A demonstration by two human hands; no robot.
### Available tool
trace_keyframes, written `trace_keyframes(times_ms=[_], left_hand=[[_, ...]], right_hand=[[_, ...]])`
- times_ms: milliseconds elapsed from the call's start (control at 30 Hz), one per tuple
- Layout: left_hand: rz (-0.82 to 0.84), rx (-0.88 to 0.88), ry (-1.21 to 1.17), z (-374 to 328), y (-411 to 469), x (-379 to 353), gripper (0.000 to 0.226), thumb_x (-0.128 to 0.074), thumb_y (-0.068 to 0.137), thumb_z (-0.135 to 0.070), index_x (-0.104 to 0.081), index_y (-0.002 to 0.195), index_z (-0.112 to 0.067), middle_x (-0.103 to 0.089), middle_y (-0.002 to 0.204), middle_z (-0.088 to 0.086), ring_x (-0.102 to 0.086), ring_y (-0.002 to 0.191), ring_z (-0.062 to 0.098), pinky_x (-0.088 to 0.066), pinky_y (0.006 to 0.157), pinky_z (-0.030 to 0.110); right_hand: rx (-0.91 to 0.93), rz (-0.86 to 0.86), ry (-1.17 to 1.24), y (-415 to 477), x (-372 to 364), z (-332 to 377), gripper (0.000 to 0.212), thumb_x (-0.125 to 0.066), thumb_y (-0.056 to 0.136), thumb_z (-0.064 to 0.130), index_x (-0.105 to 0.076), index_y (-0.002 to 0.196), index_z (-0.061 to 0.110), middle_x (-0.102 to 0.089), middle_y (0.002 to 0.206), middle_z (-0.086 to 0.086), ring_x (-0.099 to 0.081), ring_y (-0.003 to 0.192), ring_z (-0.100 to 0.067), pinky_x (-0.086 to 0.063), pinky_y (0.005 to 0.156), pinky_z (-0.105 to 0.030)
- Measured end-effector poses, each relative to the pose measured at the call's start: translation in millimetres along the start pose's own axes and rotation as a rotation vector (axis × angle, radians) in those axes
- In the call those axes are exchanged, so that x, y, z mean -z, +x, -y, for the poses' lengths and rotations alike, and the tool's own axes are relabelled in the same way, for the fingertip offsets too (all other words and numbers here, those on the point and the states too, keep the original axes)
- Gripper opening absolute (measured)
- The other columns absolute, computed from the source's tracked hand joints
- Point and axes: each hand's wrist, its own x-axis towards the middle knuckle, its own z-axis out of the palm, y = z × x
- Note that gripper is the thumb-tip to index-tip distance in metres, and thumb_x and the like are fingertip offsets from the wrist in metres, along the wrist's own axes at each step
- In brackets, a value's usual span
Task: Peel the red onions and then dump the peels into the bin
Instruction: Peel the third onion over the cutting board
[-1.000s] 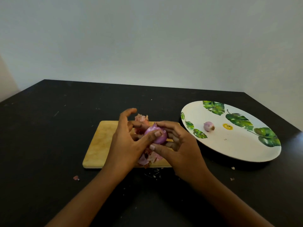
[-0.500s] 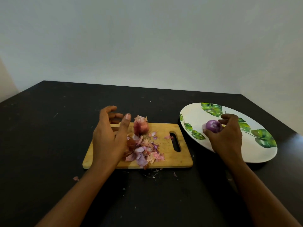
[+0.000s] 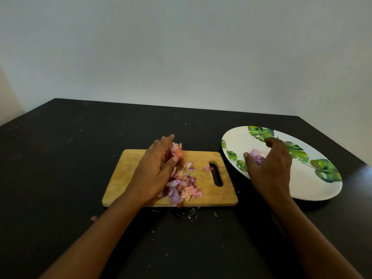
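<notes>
dark desk (image 3: pixel 60 158) against a pale wall (image 3: pixel 181 57). at the middle, a wooden cutting board (image 3: pixel 124 174), long side toward the camera, handle slot (image 3: pixel 216 174) at its right end.

left hand (image 3: pixel 157 170) over the far left part of the board, clamped on the unpeeled onion (image 3: pixel 178 153): thumb against its near side, fingers reaching over the far side, reddish dry skin showing between them. somewhat blurred, so no telling how firm the grip is. onion at the board's far edge, whether lifted or touching the wood cannot be told.

just right of that wrist, a heap of peels (image 3: pixel 181 186) in pink, purple and pale orange, spread from the board's middle to its near edge. a few loose flakes nearer the slot. small scraps (image 3: pixel 187 212) on the desk just in front of the board, one pink bit (image 3: pixel 93 218) off to the left.

to the right, beside the board, a white plate (image 3: pixel 314 184) with green leaf print (image 3: pixel 324 170) round its rim. on its left part, two peeled onions (image 3: pixel 257 157), one pale, one deeper purple, touching each other.

right hand (image 3: pixel 269 166) over them, fingers apart and loosely arched, thumb just left of the onions, index raised above with white plate visible beneath. not closed round either one; contact with the purple one hidden by the palm.

both forearms bare, entering from the bottom edge.
</notes>
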Motion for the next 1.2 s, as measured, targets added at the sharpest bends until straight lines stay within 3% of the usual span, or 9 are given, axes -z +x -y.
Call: trace_keyframes(times_ms=[133,267,400,567,700,833,967,1133,1200], left_hand=[[-0.032,-0.021,-0.002,-2,-2,-7,0.035,-0.057,0.090,-0.027,-0.044,0.122,-0.030,-0.057,0.110,-0.010,-0.057,0.102,0.010,-0.051,0.086,0.033],[-0.134,-0.017,0.035,-2,-2,-10,0.028,-0.062,0.088,-0.015,-0.048,0.111,-0.022,-0.054,0.093,-0.013,-0.053,0.085,0.004,-0.042,0.066,0.010],[-0.155,-0.004,-0.002,-1,-3,-11,0.034,-0.059,0.088,-0.007,-0.054,0.119,-0.021,-0.054,0.100,-0.016,-0.051,0.092,-0.001,-0.036,0.068,0.001],[-0.155,-0.028,-0.081,0,-4,-9,0.040,-0.058,0.087,0.000,-0.058,0.120,-0.022,-0.060,0.100,-0.015,-0.057,0.093,0.000,-0.044,0.077,0.005],[-0.165,-0.055,-0.127,1,-4,-7,0.028,-0.058,0.085,0.000,-0.064,0.095,-0.025,-0.066,0.089,-0.014,-0.061,0.084,-0.001,-0.048,0.074,0.011],[-0.215,0.000,-0.191,4,-2,-5,0.023,-0.059,0.081,0.005,-0.060,0.077,-0.017,-0.066,0.078,-0.006,-0.063,0.077,0.004,-0.052,0.069,0.021],[-0.253,0.046,-0.256,4,-1,-5,0.022,-0.059,0.083,0.006,-0.062,0.088,-0.015,-0.067,0.087,-0.007,-0.062,0.083,-0.004,-0.048,0.071,0.007],[-0.288,0.032,-0.289,1,-2,-2,0.031,-0.053,0.085,0.009,-0.065,0.088,-0.019,-0.069,0.087,-0.009,-0.064,0.083,-0.002,-0.047,0.073,0.008],[-0.303,0.022,-0.289,-3,-5,-1,0.031,-0.053,0.087,0.005,-0.068,0.085,-0.022,-0.068,0.087,-0.012,-0.063,0.085,-0.003,-0.046,0.072,0.006]], right_hand=[[0.142,-0.046,0.188,-22,-7,29,0.051,-0.069,0.085,0.013,-0.044,0.129,0.008,-0.048,0.132,-0.010,-0.042,0.121,-0.017,-0.028,0.096,-0.012],[0.234,0.139,0.293,-48,-22,51,0.043,-0.065,0.088,0.011,-0.047,0.127,0.012,-0.049,0.129,-0.003,-0.039,0.114,-0.002,-0.029,0.088,-0.005],[0.404,0.300,0.337,-52,-40,61,0.053,-0.063,0.088,0.008,-0.041,0.137,0.014,-0.043,0.139,-0.004,-0.039,0.123,-0.003,-0.032,0.098,-0.008],[0.520,0.595,0.323,-41,-51,65,0.061,-0.045,0.096,0.000,-0.026,0.150,0.022,-0.020,0.159,-0.005,-0.014,0.136,0.003,-0.010,0.098,0.007],[0.530,0.603,0.371,-40,-57,66,0.048,-0.045,0.094,0.003,-0.044,0.140,0.015,-0.046,0.144,-0.007,-0.039,0.131,-0.007,-0.028,0.110,-0.012],[0.485,0.559,0.383,-41,-54,63,0.047,-0.055,0.089,-0.003,-0.049,0.130,0.018,-0.048,0.131,-0.004,-0.046,0.113,-0.002,-0.033,0.093,-0.001],[0.393,0.507,0.544,-40,-50,61,0.045,-0.061,0.086,0.001,-0.048,0.125,0.021,-0.050,0.124,-0.001,-0.051,0.116,-0.009,-0.048,0.098,-0.027],[-0.024,0.667,0.949,-38,-35,66,0.040,-0.054,0.094,0.003,-0.058,0.117,0.035,-0.058,0.124,0.001,-0.061,0.114,-0.018,-0.053,0.094,-0.037],[-0.236,0.768,1.201,-38,-29,69,0.040,-0.045,0.096,-0.003,-0.062,0.117,0.027,-0.061,0.124,-0.008,-0.065,0.109,-0.021,-0.055,0.088,-0.032]])
